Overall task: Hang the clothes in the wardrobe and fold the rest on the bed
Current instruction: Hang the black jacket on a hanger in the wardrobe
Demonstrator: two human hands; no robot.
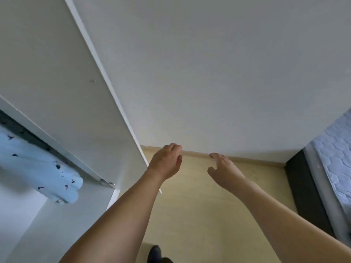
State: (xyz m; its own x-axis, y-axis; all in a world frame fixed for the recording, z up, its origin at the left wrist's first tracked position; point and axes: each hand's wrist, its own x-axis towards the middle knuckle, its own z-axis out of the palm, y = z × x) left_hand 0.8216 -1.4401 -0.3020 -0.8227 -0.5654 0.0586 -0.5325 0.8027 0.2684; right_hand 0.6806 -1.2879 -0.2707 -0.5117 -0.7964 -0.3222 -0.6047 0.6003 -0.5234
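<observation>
Both the left hand (165,161) and the right hand (222,170) are reaching forward with loosely curled fingers, grasping nothing. A light blue shirt (36,168) is hanging inside the wardrobe (62,95), left of the hands, and the bed (334,168) is lying far right of it.

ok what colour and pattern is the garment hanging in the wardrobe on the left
Light blue garment with small dark scattered marks, possibly birds. It shows in the head view, the only one.

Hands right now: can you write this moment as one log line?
left hand: empty, open | right hand: empty, open | light blue garment: in wardrobe | bed: at right
</observation>
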